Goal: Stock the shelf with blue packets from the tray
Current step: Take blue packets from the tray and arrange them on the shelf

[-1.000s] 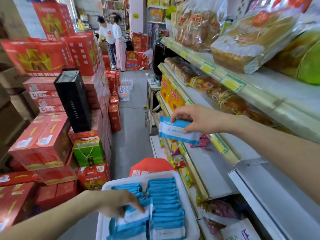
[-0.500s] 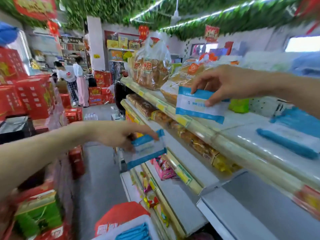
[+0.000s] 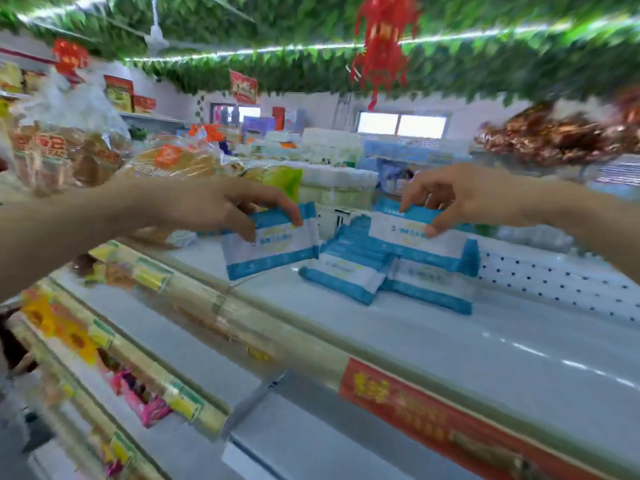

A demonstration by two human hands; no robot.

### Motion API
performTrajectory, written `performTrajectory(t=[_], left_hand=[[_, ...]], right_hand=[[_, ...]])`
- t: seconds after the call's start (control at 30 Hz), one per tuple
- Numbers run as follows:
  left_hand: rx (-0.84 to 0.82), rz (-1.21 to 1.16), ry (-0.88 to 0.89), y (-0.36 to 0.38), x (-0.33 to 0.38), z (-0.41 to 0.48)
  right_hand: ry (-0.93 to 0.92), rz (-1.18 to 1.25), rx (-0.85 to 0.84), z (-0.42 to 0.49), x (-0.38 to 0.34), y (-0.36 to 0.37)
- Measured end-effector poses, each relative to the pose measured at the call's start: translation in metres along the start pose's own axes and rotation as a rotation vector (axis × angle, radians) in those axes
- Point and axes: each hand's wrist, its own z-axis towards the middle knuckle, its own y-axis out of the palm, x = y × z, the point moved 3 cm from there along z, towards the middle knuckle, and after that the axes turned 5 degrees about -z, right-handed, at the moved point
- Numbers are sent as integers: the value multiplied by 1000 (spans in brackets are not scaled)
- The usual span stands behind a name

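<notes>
Nearest, at the lower left, pink packs (image 3: 145, 403) lie on a lower shelf behind yellow price tags (image 3: 180, 403). Above them runs the front edge of the top shelf (image 3: 450, 341), with a red strip (image 3: 415, 403) along its right part.

Over that shelf, both arms reach in. The left hand (image 3: 221, 206) pinches the left packet (image 3: 273, 247) by its upper edge, thumb on the front and fingers curled over the top. The packet hangs tilted in the air, just left of the pile (image 3: 349, 275). The right hand (image 3: 460, 199) pinches the right packet (image 3: 415, 233) the same way, thumb on its white face. This packet is at the top of the pile, but blur hides whether it touches the ones beneath.

The pile of blue and white packets sits on the shelf surface, some lying flat in front and others stacked behind, close to the perforated back panel (image 3: 554, 282).

Farther left, bread bags (image 3: 166, 161) stand on the same shelf. Beyond are pale stacked goods (image 3: 332, 181), a window (image 3: 401, 124), a red lantern (image 3: 381, 46) and a leafy ceiling (image 3: 277, 64).
</notes>
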Motion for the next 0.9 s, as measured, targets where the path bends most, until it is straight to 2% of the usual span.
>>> performTrajectory(t=[0.2,0.63,0.9], left_hand=[[-75,-39,104,23,41,45],[-202,-123,139,25,51,96],[-310,-149,234,42,96,122]], right_hand=[[126,38,-87,-30,34,23],[156,-158,-120,-30,48,56],[186,-180,-80,-44,51,49]])
